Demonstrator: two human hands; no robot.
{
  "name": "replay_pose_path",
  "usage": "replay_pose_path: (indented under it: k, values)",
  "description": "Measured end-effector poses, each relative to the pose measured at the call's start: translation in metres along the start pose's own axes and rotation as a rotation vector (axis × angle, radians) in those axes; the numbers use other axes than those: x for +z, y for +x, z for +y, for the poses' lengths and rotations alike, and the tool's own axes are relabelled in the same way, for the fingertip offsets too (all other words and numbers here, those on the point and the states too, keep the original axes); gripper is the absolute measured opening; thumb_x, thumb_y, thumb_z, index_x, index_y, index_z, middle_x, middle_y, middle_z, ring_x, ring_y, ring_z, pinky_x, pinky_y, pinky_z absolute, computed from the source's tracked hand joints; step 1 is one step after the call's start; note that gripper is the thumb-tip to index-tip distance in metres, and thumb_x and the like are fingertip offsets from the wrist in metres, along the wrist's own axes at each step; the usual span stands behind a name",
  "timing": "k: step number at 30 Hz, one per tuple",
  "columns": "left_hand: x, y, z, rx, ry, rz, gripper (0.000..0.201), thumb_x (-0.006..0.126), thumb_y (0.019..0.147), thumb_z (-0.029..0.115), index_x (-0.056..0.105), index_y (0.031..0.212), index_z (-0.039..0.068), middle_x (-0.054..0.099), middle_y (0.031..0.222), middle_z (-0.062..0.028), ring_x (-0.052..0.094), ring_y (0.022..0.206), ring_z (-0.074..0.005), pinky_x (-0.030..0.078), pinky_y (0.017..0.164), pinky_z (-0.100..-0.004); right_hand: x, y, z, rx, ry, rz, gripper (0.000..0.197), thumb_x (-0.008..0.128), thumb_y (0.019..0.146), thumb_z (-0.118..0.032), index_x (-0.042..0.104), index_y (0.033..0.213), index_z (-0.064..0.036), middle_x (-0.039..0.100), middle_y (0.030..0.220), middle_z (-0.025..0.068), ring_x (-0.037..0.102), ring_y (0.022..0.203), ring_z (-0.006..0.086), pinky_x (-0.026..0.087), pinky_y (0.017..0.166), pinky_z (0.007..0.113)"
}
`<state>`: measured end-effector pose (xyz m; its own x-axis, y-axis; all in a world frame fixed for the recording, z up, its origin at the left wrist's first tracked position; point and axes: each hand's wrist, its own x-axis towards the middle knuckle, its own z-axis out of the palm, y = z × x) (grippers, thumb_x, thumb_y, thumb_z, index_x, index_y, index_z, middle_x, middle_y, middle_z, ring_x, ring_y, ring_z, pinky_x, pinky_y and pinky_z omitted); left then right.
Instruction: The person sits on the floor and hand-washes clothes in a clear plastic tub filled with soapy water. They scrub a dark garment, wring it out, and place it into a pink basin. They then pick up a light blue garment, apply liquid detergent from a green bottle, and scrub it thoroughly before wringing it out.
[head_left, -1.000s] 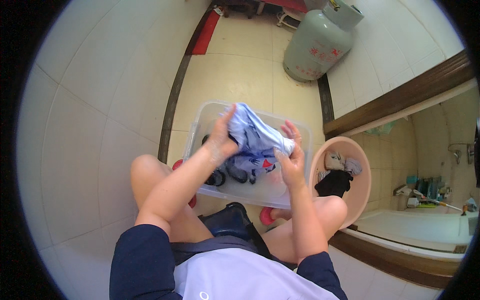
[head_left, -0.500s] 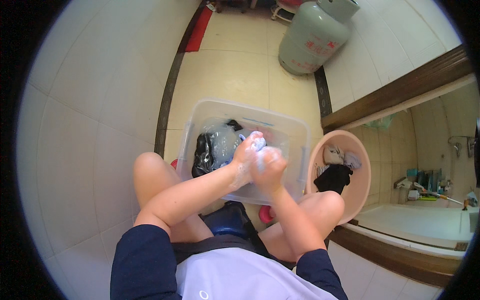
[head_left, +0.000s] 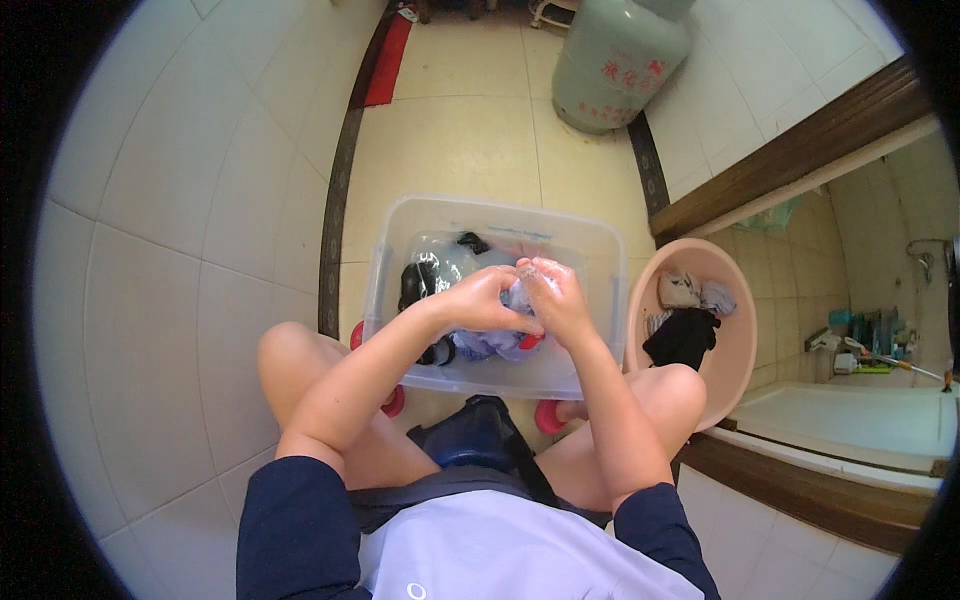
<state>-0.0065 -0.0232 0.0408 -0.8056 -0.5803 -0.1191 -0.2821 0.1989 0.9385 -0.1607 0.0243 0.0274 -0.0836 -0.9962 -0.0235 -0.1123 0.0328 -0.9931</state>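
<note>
Both hands meet over the near right part of a clear plastic tub [head_left: 395, 260] that sits on the tiled floor [head_left: 200, 200] just beyond the person's bare knees. The left hand [head_left: 487, 300] is curled shut around a bunched pale blue cloth [head_left: 520, 296], its knuckles turned up and fingers wrapped over the wad. The right hand [head_left: 553, 298] is pressed against the same cloth from the right side, fingers bent closed over it and flecked with what looks like suds, though the view is too small to be sure. More of the pale cloth hangs below the hands into the tub, and dark clothes [head_left: 418, 285] lie in the water at the tub's left side. Just right of the tub stands a pink round basin [head_left: 740, 330] with a black garment [head_left: 683, 338] and some light pieces in it. Far off, beyond the tub, a grey-green gas cylinder [head_left: 615, 60] stands on the floor, and a red mat [head_left: 385, 50] lies to its left. At the near right, a wooden ledge [head_left: 800, 480] borders a white bath-like trough [head_left: 850, 420].
</note>
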Motion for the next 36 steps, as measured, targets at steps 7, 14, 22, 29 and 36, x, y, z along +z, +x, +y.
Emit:
replay_pose_path:
  k: [7, 14, 22, 29, 36]
  values:
    - [-0.006, -0.008, 0.009, 0.001, -0.721, 0.252, 0.016, 0.062, 0.073, 0.005, 0.064, 0.089, 0.0, 0.064, 0.082, -0.0048, 0.059, 0.075, -0.0095, 0.048, 0.07, -0.0258, -0.014, -0.004, -0.021, -0.028, 0.051, -0.233, 0.027, 0.074, 0.072, -0.024, 0.061, 0.08, -0.0017, 0.063, 0.074, 0.0056, 0.056, 0.07, 0.0109, 0.046, 0.062, 0.028]
    - [-0.048, -0.013, 0.012, 0.219, -1.581, 0.469, 0.031, 0.057, 0.076, 0.013, 0.054, 0.105, 0.002, 0.06, 0.098, -0.0126, 0.059, 0.096, -0.0272, 0.046, 0.09, -0.0439, -0.022, -0.004, 0.047, 0.266, -0.317, -0.007, 0.034, 0.069, 0.066, -0.015, 0.064, 0.096, -0.0011, 0.063, 0.094, 0.0099, 0.059, 0.081, 0.0172, 0.046, 0.074, 0.031]
    - [-0.001, 0.011, -0.017, -0.211, -1.673, 0.362, 0.05, 0.05, 0.088, 0.051, 0.054, 0.107, 0.005, 0.061, 0.096, -0.0116, 0.061, 0.093, -0.0263, 0.05, 0.084, -0.0446, 0.005, -0.01, -0.013, -0.085, 0.494, 0.013, 0.024, 0.059, 0.083, -0.003, 0.059, 0.107, -0.0023, 0.064, 0.095, 0.0027, 0.06, 0.084, 0.0111, 0.048, 0.077, 0.027]
    - [0.049, 0.018, -0.032, -0.302, -2.052, 0.011, 0.036, 0.046, 0.092, 0.043, 0.057, 0.072, 0.015, 0.057, 0.065, -0.0014, 0.052, 0.054, -0.0174, 0.043, 0.05, -0.0297, 0.036, -0.025, -0.011, -0.713, -0.366, 0.045, 0.024, 0.069, 0.069, -0.018, 0.052, 0.055, -0.0065, 0.054, 0.056, 0.0099, 0.056, 0.051, 0.025, 0.045, 0.05, 0.035]
    - [0.049, 0.027, -0.019, -0.462, -1.557, 0.269, 0.022, 0.046, 0.091, 0.032, 0.055, 0.08, 0.016, 0.056, 0.071, -0.0016, 0.054, 0.062, -0.0164, 0.043, 0.054, -0.0342, 0.031, -0.024, -0.004, -0.752, -0.419, 0.274, 0.018, 0.066, 0.07, -0.016, 0.054, 0.06, -0.0074, 0.055, 0.058, 0.0122, 0.055, 0.05, 0.0275, 0.045, 0.047, 0.035]
